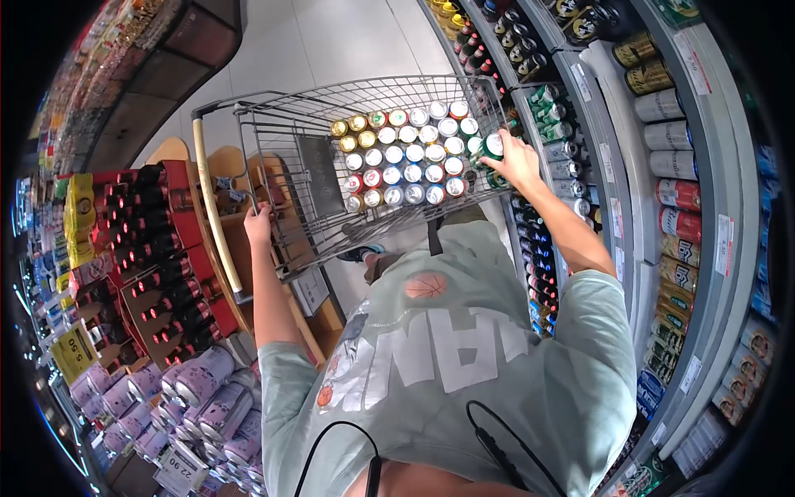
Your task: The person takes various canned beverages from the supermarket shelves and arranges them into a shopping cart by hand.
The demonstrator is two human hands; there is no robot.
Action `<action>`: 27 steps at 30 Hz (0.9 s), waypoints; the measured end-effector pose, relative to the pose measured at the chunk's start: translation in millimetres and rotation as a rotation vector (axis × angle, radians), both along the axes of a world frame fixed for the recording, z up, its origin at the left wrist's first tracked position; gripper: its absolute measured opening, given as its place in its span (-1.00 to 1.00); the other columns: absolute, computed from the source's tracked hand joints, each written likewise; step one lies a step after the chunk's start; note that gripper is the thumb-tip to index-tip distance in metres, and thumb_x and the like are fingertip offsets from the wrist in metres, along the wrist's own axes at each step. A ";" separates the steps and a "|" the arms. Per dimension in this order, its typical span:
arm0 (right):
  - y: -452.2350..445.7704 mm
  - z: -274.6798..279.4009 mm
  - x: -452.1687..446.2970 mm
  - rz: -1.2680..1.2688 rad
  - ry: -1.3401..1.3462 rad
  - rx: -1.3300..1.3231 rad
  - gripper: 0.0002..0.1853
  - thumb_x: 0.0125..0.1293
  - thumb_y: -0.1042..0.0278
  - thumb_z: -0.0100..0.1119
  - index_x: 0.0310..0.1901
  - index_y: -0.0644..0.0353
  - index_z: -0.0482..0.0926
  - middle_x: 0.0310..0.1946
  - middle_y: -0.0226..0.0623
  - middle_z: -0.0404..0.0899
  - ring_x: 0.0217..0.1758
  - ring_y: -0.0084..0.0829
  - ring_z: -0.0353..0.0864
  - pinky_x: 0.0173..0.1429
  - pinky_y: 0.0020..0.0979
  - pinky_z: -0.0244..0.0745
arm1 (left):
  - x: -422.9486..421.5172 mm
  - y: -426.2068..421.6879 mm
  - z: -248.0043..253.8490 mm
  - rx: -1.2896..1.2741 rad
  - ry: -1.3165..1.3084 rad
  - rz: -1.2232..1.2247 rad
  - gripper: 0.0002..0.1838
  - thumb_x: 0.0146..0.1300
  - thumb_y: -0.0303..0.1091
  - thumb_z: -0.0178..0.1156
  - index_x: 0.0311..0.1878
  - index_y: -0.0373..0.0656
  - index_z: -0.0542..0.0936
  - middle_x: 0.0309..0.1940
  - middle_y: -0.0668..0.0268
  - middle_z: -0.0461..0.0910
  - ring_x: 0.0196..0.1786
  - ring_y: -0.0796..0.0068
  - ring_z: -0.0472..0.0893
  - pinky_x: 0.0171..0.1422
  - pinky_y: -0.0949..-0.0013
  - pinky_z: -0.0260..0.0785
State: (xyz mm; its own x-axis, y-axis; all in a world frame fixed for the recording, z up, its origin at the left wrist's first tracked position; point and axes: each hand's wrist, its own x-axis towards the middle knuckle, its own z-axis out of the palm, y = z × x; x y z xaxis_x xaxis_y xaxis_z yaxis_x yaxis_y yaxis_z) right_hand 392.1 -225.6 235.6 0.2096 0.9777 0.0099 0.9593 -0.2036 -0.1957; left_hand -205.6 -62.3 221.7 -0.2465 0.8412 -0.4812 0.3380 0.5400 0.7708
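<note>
A wire shopping cart (373, 81) stands in front of me, with rows of upright drink cans (411, 154) packed inside, their silver, gold, white and red-rimmed tops facing up. My right hand (517, 161) is closed around a green can (493, 145) at the cart's right end, beside the shelves. Its lid shows between my fingers, while the can's lower part is hidden. On the other side, my left hand (258, 222) grips the cart's metal frame near the pale push handle (214, 203).
Tall shelves (617, 166) of cans and bottles run close along my right. To the left stand a red display of dark bottles (141, 240) and stacked pink-purple can packs (207, 389). Tiled floor (331, 41) stretches ahead beyond the cart.
</note>
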 end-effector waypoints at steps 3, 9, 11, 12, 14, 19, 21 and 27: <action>-7.1 -30.5 0.4 -0.030 -0.006 -0.032 -0.19 -0.02 -0.21 0.46 0.17 0.11 0.42 -0.20 -0.14 0.67 -0.08 -0.14 0.67 0.00 -0.15 0.53 | 0.0 -2.5 -3.1 -0.001 0.008 0.018 -0.92 0.26 -0.35 0.26 -0.21 -0.01 0.57 -0.45 0.52 0.54 -0.44 0.67 0.55 -0.36 0.51 0.43; -14.6 -78.8 -5.5 -0.086 -0.047 -0.076 -0.18 -0.04 -0.22 0.47 0.17 0.12 0.43 -0.24 -0.21 0.66 -0.09 -0.19 0.63 -0.02 -0.20 0.49 | 4.7 -1.6 0.4 0.029 -0.011 0.050 -0.95 0.28 -0.38 0.26 -0.22 -0.07 0.61 -0.53 0.50 0.52 -0.51 0.68 0.50 -0.47 0.54 0.35; -17.3 -93.0 -8.3 -0.101 -0.058 -0.066 -0.18 -0.06 -0.22 0.47 0.15 0.13 0.44 -0.26 -0.25 0.65 -0.13 -0.21 0.61 -0.05 -0.19 0.47 | 2.1 -1.3 -2.9 0.027 0.013 0.043 -0.94 0.27 -0.37 0.27 -0.22 -0.07 0.61 -0.52 0.49 0.53 -0.51 0.67 0.51 -0.46 0.54 0.36; -20.2 -101.0 -10.4 -0.107 -0.045 -0.065 -0.18 -0.06 -0.22 0.47 0.15 0.13 0.44 -0.26 -0.25 0.65 -0.13 -0.21 0.61 -0.05 -0.19 0.47 | 2.7 -2.6 -1.2 0.024 0.031 0.044 -0.93 0.27 -0.36 0.28 -0.22 -0.06 0.61 -0.51 0.48 0.54 -0.51 0.67 0.52 -0.46 0.53 0.37; -24.0 -116.2 -14.7 -0.127 -0.074 -0.062 -0.19 -0.09 -0.20 0.49 0.15 0.11 0.45 -0.28 -0.29 0.65 -0.14 -0.24 0.59 -0.07 -0.22 0.46 | 4.4 -2.8 2.3 0.020 0.032 0.040 -0.92 0.26 -0.36 0.28 -0.21 -0.07 0.61 -0.49 0.47 0.56 -0.49 0.64 0.54 -0.43 0.51 0.41; -20.0 -144.6 -25.1 -0.189 -0.155 -0.150 -0.18 -0.12 -0.20 0.51 0.15 0.05 0.45 -0.34 -0.37 0.61 -0.12 -0.33 0.58 -0.03 -0.28 0.44 | 8.6 -3.8 10.7 -0.034 0.085 0.011 -0.92 0.28 -0.33 0.27 -0.22 -0.04 0.58 -0.46 0.47 0.55 -0.44 0.64 0.57 -0.36 0.50 0.45; -14.9 -151.0 -26.2 -0.225 -0.146 -0.199 -0.20 -0.10 -0.18 0.51 0.14 0.06 0.44 -0.30 -0.35 0.63 -0.11 -0.32 0.58 0.00 -0.27 0.44 | 10.7 -2.9 13.7 -0.041 0.095 -0.003 -0.94 0.30 -0.33 0.25 -0.23 -0.03 0.56 -0.44 0.47 0.56 -0.43 0.63 0.57 -0.35 0.50 0.46; -5.5 -173.6 -25.9 -0.283 -0.154 -0.302 -0.19 -0.03 -0.19 0.48 0.19 0.07 0.40 -0.22 -0.33 0.65 -0.05 -0.29 0.58 -0.02 -0.22 0.46 | -1.8 -0.5 3.0 -0.033 0.072 -0.033 -0.91 0.33 -0.34 0.24 -0.17 -0.11 0.57 -0.34 0.41 0.60 -0.34 0.58 0.61 -0.28 0.46 0.53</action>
State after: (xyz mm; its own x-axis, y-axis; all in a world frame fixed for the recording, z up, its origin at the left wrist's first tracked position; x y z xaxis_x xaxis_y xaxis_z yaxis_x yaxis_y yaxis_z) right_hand 366.2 -231.1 62.0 0.4880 0.8458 -0.2158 0.8708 -0.4887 0.0536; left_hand -207.4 -62.8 224.6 -0.2540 0.8333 -0.4910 0.4101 0.5525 0.7256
